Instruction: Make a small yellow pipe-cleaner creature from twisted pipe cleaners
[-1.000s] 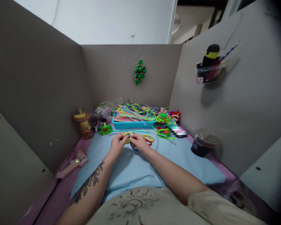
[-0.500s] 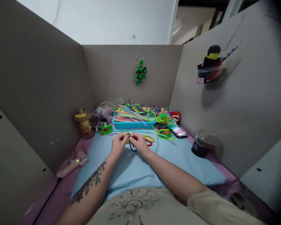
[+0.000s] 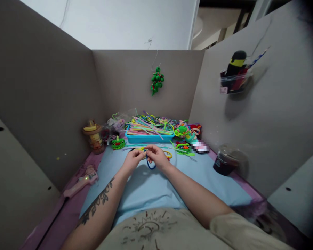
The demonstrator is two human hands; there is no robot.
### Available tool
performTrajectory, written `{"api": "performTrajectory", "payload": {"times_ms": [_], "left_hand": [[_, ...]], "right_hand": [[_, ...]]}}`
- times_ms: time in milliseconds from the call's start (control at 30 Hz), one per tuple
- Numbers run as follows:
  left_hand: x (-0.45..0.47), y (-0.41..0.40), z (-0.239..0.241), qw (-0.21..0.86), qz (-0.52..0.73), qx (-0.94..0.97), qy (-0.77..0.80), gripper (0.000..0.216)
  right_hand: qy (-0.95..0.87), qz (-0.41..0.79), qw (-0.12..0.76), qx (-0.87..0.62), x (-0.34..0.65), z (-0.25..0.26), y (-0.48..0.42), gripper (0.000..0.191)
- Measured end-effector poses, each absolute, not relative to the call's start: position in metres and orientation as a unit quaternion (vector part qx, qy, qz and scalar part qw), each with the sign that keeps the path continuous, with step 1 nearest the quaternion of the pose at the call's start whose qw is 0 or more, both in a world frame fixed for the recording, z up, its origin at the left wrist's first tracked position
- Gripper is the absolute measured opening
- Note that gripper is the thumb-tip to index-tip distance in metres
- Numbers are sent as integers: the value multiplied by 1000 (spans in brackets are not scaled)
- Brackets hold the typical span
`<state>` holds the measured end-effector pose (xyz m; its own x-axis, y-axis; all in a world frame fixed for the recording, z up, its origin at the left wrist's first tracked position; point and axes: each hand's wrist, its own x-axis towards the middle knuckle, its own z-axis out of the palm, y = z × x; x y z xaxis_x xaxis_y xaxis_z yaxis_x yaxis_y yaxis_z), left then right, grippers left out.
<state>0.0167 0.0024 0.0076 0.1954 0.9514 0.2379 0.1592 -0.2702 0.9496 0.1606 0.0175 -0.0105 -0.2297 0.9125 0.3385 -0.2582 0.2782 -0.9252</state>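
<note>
A dark blue pipe cleaner (image 3: 151,168) is held between both hands, its lower part hanging in a curved loop. My left hand (image 3: 134,159) pinches it from the left, thumb and fingers pressed together. From the right, my right hand (image 3: 157,158) pinches it too, the fingertips of both hands nearly meeting. Behind the right hand a yellow loop (image 3: 169,155) shows in part, with a bit of red beside it. Several pale pipe cleaners (image 3: 133,147) lie on the blue cloth (image 3: 198,180) just past my hands.
A blue tray (image 3: 150,139) heaped with pipe cleaners stands at the back. Green fuzzy figures (image 3: 118,143) sit at its sides. A pink glue gun (image 3: 81,184) lies left, near a lidded cup (image 3: 94,139). A dark cup (image 3: 225,163) stands right. Grey panels (image 3: 148,97) surround the table.
Both hands have shifted slightly; the right hand has turned and its fingers sit a little higher. The blue loop has moved a little to the right.
</note>
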Motion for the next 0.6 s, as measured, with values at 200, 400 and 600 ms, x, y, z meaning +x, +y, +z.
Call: {"api": "performTrajectory", "payload": {"times_ms": [200,400,600], "left_hand": [[16,1,6,445,445,646,431,29],[17,0,8,438,456,649,423,27],[17,1,9,431,463,644,431,27]], "right_hand": [[-600,517,536,-293,163,-9,17,27],[-623,504,510,-314,160,-9,13,32],[-625,486,525,-313,157,-12,17,29]]}}
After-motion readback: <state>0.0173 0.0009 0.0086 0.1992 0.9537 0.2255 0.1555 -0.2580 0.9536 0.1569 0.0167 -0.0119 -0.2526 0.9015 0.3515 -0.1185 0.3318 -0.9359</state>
